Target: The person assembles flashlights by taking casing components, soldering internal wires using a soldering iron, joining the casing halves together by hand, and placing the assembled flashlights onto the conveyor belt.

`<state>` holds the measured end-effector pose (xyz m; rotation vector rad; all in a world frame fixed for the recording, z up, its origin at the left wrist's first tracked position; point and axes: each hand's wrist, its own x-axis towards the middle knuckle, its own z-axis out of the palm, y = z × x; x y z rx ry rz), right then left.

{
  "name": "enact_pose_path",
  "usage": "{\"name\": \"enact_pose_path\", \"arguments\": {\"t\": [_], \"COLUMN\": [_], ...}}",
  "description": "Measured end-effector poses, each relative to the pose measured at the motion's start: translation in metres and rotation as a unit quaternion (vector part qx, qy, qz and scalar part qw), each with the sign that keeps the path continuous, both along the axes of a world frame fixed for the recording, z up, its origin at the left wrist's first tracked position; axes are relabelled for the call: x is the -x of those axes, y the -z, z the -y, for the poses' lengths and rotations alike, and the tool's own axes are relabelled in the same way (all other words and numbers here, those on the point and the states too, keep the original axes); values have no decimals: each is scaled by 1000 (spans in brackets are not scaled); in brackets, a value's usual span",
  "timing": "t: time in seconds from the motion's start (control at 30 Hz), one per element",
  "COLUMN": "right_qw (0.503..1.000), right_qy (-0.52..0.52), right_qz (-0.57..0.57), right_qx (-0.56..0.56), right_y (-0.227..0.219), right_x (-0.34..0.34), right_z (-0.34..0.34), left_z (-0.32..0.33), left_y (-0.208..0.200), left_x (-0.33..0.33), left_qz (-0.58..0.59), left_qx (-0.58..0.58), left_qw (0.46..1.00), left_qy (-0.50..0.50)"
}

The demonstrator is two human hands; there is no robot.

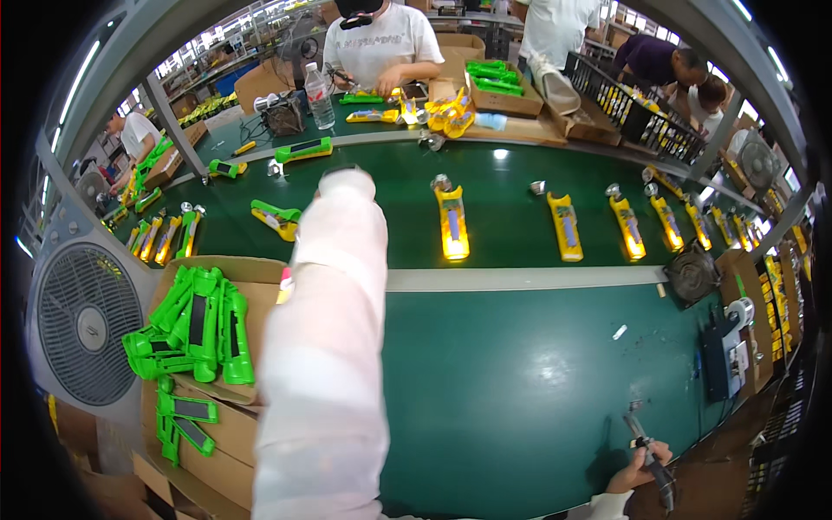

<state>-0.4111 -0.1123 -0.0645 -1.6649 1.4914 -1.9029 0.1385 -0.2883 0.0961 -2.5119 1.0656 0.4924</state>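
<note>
My left arm, in a white sleeve, stretches far forward over the conveyor belt (pixel 390 186). At its end my left hand (pixel 347 184) is smeared, and its fingers do not show. Close to it on the left lies a yellow-and-green torch body (pixel 277 218); a yellow torch body (pixel 451 221) with a silver lamp head and a lit end lies to its right. At the lower right my right hand (pixel 640 470) is closed round a soldering iron (pixel 660 477), whose tip points up and away over the green table (pixel 520 381).
Cardboard boxes of green casings (pixel 204 325) stand left, beside a grey fan (pixel 87 325). More yellow torches (pixel 626 227) lie along the belt. A solder station (pixel 719 360) and wire spool (pixel 741 310) stand right. A co-worker (pixel 381 52) works opposite, near a water bottle (pixel 319 97).
</note>
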Motion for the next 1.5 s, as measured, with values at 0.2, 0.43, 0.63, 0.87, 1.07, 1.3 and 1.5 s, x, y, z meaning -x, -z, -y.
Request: {"name": "enact_pose_path", "arguments": {"t": [0.2, 0.43, 0.63, 0.87, 1.07, 1.3, 1.5], "right_qw": [999, 993, 987, 973, 964, 966, 967], "right_qy": [-37, -90, -136, -213, -249, -239, -231], "right_qz": [14, 73, 66, 59, 61, 52, 49], "right_qx": [-4, 16, 52, 59, 67, 87, 96], "right_y": [1, -7, -7, 0, -6, -2, -2], "right_x": [1, 5, 3, 5, 9, 8, 8], "right_z": [-6, -7, -2, -3, -8, -2, -3], "left_z": [11, 4, -53, -170, -268, -346, -329], "left_y": [115, 150, 109, 129, 115, 95, 91], "left_x": [-15, 12, 74, 168, 260, 356, 334], "left_qz": [45, 147, 144, 129, 109, -139, -52], "left_qx": [135, 338, 356, 468, 482, 539, 400], "left_qw": [959, 921, 922, 874, 869, 828, 832], "left_qy": [-245, -125, -59, -21, -26, 64, 381]}}
